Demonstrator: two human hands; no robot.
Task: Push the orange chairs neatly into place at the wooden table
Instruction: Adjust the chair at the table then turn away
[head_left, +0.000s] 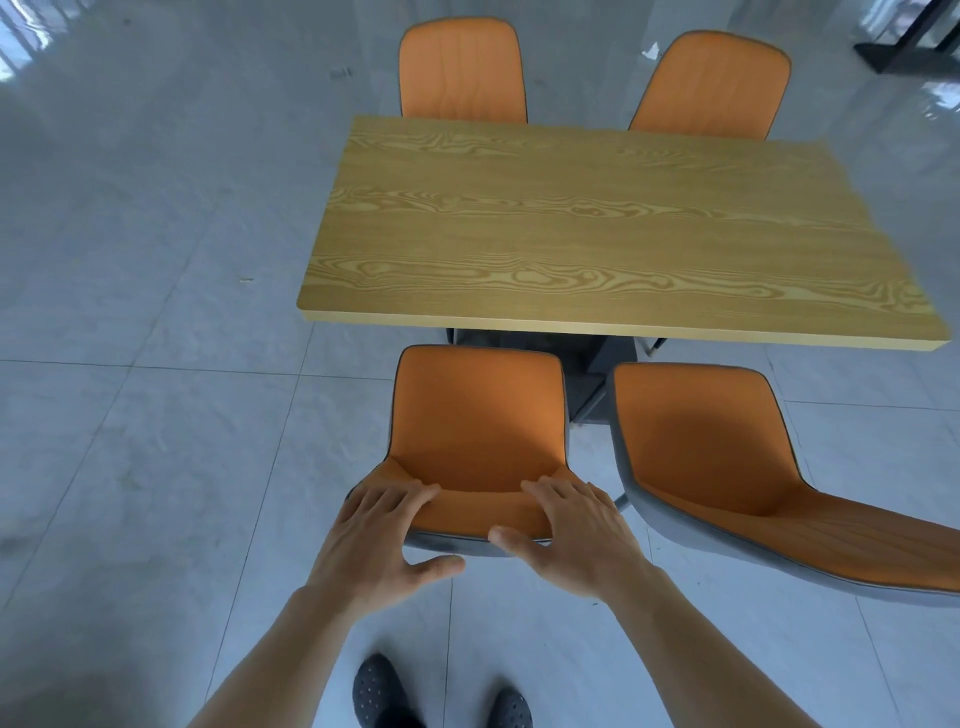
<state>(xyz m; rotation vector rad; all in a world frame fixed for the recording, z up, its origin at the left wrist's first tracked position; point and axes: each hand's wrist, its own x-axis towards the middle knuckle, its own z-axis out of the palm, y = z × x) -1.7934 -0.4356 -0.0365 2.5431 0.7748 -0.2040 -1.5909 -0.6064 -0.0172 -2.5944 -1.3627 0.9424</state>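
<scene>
Left hand (382, 535) & right hand (574, 535) both clamped on near-left orange chair (478, 415) backrest top.

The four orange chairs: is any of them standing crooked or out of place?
Yes. The near right chair is turned at an angle and stands out from the table. Both hands grip the near left chair.
</scene>
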